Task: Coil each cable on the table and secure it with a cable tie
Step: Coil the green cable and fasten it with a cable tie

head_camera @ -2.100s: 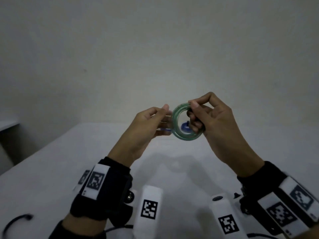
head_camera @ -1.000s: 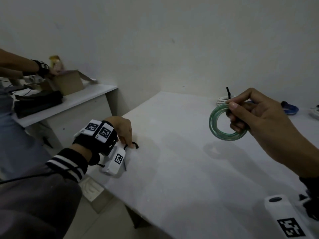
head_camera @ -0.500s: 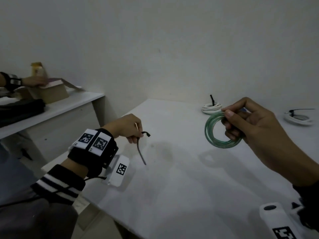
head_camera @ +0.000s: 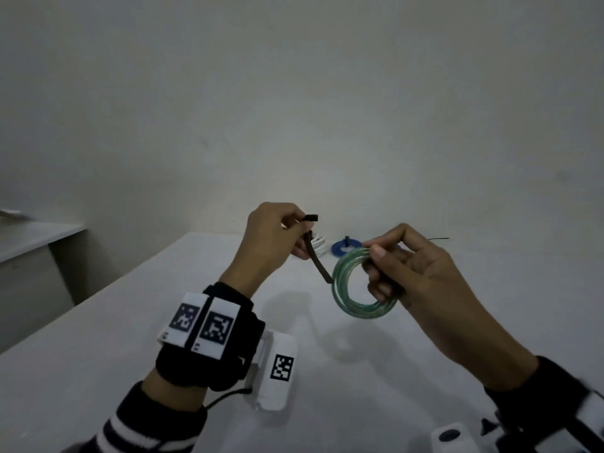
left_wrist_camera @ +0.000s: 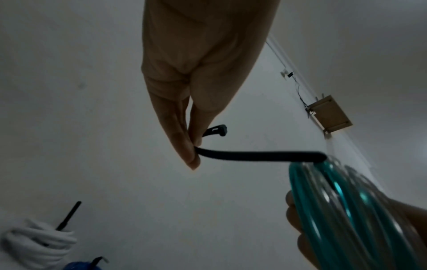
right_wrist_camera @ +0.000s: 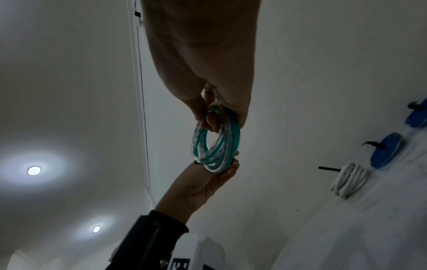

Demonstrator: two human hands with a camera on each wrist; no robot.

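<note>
My right hand (head_camera: 385, 266) grips a coiled green translucent cable (head_camera: 354, 289) by its upper right side, above the white table (head_camera: 163, 322). My left hand (head_camera: 294, 233) pinches a black cable tie (head_camera: 317, 259) near its head. The tie's free end reaches the coil's left rim. In the left wrist view the cable tie (left_wrist_camera: 258, 156) runs from my fingers (left_wrist_camera: 184, 142) to the green coil (left_wrist_camera: 342, 206). In the right wrist view the green coil (right_wrist_camera: 216, 138) hangs between my right fingers (right_wrist_camera: 201, 107) and my left hand (right_wrist_camera: 208, 175).
At the table's far edge lie a tied white cable coil (head_camera: 318, 243) and a tied blue coil (head_camera: 344, 247). The right wrist view shows the white coil (right_wrist_camera: 350, 180) and two blue coils (right_wrist_camera: 385, 150). A second white desk (head_camera: 36, 237) stands at the left.
My left hand has lifted the black tie from the table's left edge and carried it right, up to the green coil. The head view has swung back to the right.
</note>
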